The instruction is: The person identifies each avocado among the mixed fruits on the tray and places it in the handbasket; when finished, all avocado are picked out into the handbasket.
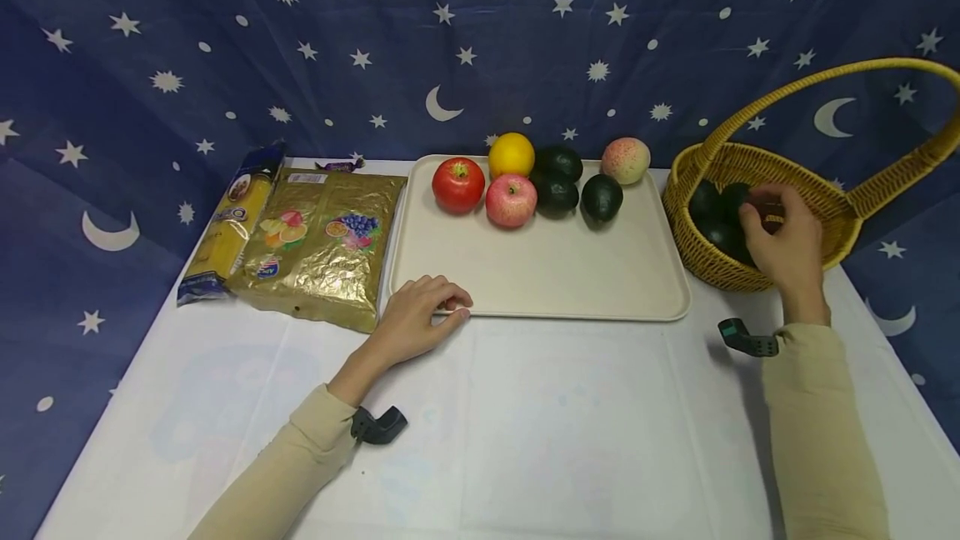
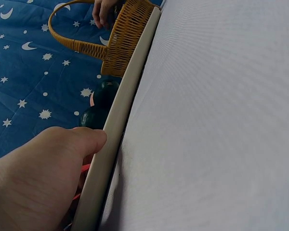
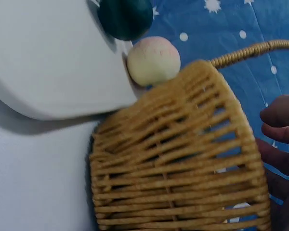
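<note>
My right hand (image 1: 787,240) is over the wicker basket (image 1: 693,261), fingers bent loosely beside dark green avocados (image 1: 723,240). In the right wrist view its fingers (image 3: 279,113) show past the basket rim with nothing visible between them; contact with an avocado is unclear. My left hand (image 1: 416,319) rests on the near left edge of the cream tray (image 1: 570,282), fingers relaxed. The left wrist view shows that thumb (image 2: 91,139) along the tray edge. Toward the tray's back sit a red fruit (image 1: 458,185), pink apple (image 1: 512,201), yellow-orange fruit (image 1: 512,155), avocados (image 1: 602,198) and a peach (image 1: 626,161).
Left of the tray lies a gold fruit-printed bag (image 1: 322,248), beside a blue-and-yellow packet (image 1: 232,232). A small purple wrapped candy (image 1: 341,166) is behind them. The basket's tall handle (image 1: 825,73) arches up at the right. A starry blue cloth (image 1: 450,40) hangs behind the white table.
</note>
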The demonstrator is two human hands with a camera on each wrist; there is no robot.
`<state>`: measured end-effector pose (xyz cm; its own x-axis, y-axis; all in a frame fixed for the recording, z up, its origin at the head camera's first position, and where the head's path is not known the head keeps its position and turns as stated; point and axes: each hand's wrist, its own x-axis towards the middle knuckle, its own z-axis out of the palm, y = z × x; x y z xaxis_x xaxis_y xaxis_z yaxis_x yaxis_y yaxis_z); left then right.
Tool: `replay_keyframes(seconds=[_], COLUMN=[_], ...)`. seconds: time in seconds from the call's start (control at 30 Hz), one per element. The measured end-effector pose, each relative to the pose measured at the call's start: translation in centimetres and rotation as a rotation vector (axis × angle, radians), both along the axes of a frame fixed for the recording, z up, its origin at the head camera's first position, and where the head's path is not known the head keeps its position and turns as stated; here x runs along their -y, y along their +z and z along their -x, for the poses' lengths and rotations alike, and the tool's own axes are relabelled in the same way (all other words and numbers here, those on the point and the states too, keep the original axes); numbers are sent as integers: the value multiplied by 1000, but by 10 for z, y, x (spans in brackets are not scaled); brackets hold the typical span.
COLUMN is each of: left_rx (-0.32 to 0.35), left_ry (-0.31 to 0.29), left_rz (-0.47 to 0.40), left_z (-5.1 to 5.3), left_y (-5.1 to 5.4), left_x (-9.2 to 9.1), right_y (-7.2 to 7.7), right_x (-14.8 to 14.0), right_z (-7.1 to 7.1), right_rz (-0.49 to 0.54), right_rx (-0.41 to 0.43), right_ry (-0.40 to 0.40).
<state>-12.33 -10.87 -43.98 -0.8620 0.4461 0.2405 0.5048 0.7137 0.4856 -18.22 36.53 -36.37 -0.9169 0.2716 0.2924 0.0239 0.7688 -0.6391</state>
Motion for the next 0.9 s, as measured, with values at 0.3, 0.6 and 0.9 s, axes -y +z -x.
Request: replay_keyframes(seconds=[0.3, 0.6, 0.9], left_rx=[-1, 4, 4], left_ry=[0, 0, 1], left_rz=[7, 3, -6], left_z=[0, 0, 0], left_y=[1, 1, 1], left_x=[0, 0, 0], right_y=[-4, -10, -19], right_x=[20, 44, 62], right_z=[-4, -6, 0], right_rz=[-17, 8, 7], right_rx=[-86, -320, -352], right_ry=[67, 183, 304])
